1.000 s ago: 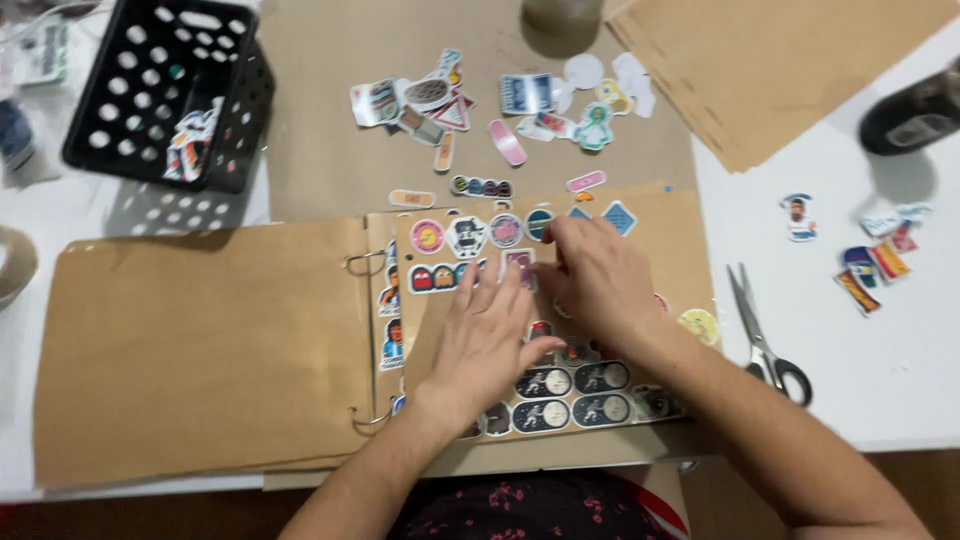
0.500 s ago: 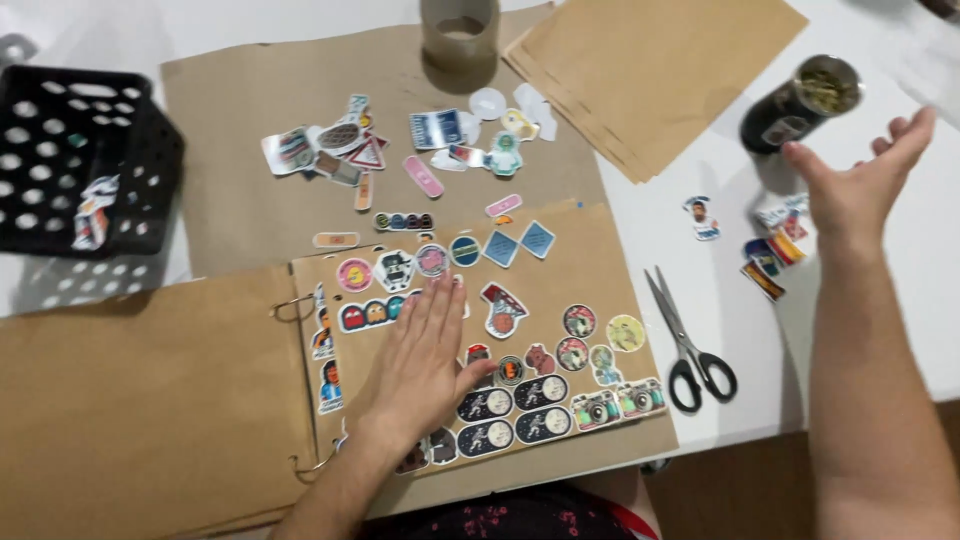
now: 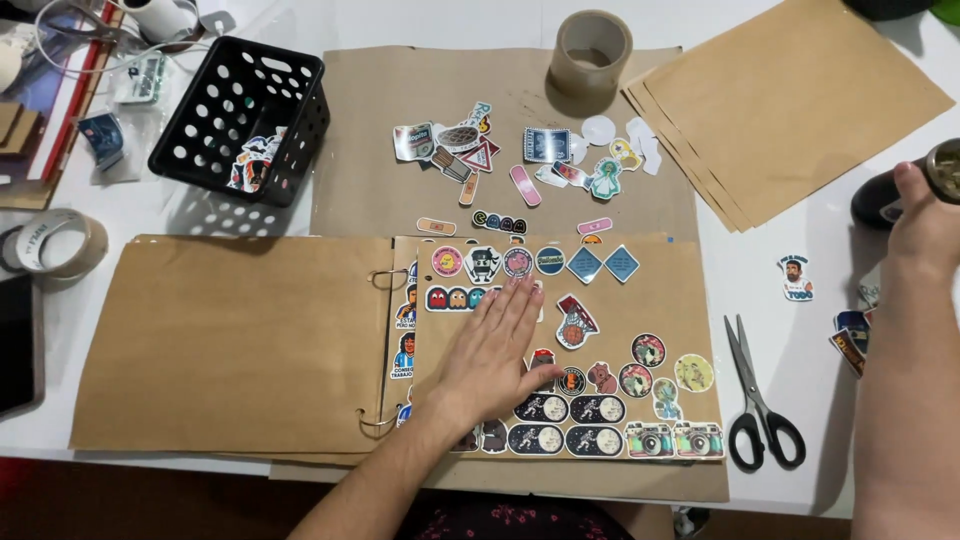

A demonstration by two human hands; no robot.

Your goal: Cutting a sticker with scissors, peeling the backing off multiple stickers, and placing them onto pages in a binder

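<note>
Head view: my left hand lies flat, fingers spread, on the sticker page of the open kraft album, holding nothing, palm pressing the page down among the stuck-on stickers. My right hand is far off at the table's right edge, fingers wrapped around a dark can. Scissors lie between the page and my right arm. Loose stickers sit above the album, near the tape roll.
</note>
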